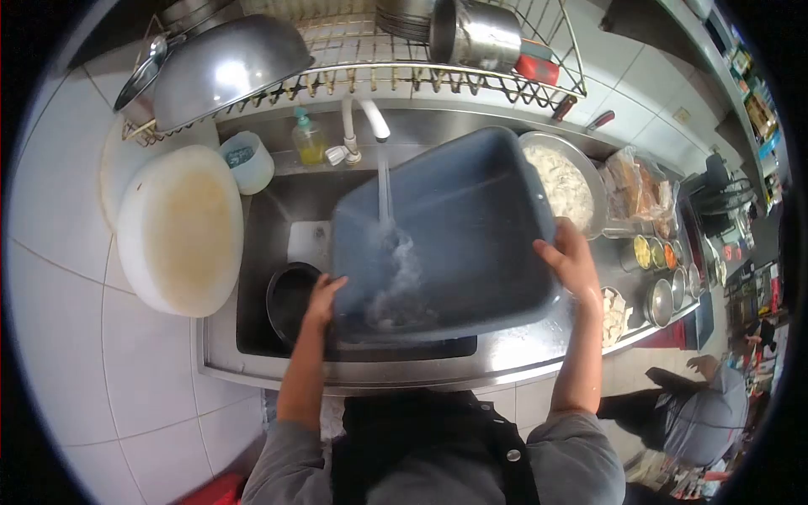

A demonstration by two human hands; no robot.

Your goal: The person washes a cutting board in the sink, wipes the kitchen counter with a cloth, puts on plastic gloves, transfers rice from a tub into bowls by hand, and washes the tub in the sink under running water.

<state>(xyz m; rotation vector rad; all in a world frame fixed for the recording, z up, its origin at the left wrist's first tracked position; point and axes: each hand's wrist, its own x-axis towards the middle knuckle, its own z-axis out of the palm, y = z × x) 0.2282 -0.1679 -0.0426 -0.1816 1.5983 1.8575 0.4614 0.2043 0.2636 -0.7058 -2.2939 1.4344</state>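
Observation:
A large grey plastic tub [471, 227] is tilted over the sink [252, 328], its left end lower. Water runs from the white faucet [370, 118] into it and pools near the lower left. My left hand [324, 299] grips the tub's left edge, and my right hand [571, 259] is closed on its right rim, thumb on the inside. Below the left side of the tub, a dark round pan [290, 295] lies in the sink, partly hidden.
Left of the sink leans a white oval board [181, 231]. Behind stand a white cup [248, 164] and a soap bottle [309, 139]. At right are a bowl of white food [560, 181] and small bowls [659, 301]. Another person [703, 412] is at lower right.

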